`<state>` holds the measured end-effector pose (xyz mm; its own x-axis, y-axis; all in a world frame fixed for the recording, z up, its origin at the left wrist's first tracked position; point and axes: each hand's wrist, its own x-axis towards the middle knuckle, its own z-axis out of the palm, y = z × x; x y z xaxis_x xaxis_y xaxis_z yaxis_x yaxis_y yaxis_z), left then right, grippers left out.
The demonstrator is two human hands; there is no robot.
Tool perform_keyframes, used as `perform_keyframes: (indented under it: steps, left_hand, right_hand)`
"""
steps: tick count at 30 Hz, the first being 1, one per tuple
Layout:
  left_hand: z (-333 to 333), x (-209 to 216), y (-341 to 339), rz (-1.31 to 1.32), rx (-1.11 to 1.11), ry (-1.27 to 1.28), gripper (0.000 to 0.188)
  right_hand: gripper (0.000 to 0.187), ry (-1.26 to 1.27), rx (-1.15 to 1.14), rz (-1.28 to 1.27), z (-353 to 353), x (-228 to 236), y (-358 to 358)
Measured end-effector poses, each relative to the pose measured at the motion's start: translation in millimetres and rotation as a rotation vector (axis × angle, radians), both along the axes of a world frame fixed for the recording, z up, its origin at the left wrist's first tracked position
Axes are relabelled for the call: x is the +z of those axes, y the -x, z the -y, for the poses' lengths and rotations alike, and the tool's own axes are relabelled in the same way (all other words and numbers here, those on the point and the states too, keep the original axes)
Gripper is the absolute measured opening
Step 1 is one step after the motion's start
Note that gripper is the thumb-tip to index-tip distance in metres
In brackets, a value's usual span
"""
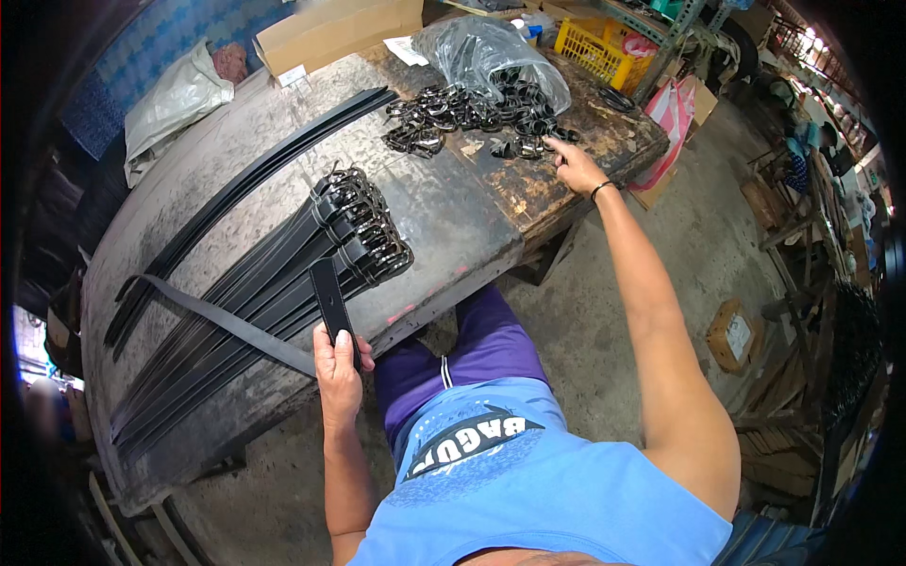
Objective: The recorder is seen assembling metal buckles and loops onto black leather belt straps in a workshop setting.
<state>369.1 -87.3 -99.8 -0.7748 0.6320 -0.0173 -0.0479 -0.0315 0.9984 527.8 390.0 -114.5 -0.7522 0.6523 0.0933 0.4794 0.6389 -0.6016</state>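
Belt (327, 292) juts forward from the left hand (338, 373) gripping it near one end, while the right hand (579, 172), its grip unclear, reaches the buckles (462, 111).

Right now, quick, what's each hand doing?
Left hand: closed, holding a long, flat, black leather-like strap.
Right hand: at the pile of shiny dark metal buckles; whether it grips one can't be told.
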Motion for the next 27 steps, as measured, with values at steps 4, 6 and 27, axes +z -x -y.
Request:
perform_keyframes:
  steps: [4,6,27]
  left_hand:
    - [1.2,3.0,-4.2,0.004,0.049,0.025,0.014]
    - [-2.1,2.2,-6.3,0.01,0.046,0.031,0.016]
    - [-14.1,6.5,-26.0,0.043,-0.268,0.16,0.026]
  right_hand:
    - [0.036,0.544,-0.088,-0.485,20.5,12.9,4.7]
    - [0.03,0.844,0.128,-0.733,57.2,22.2,12.0]
    - [0.028,1.145,0.465,-0.636,254.4,30.1,62.8]
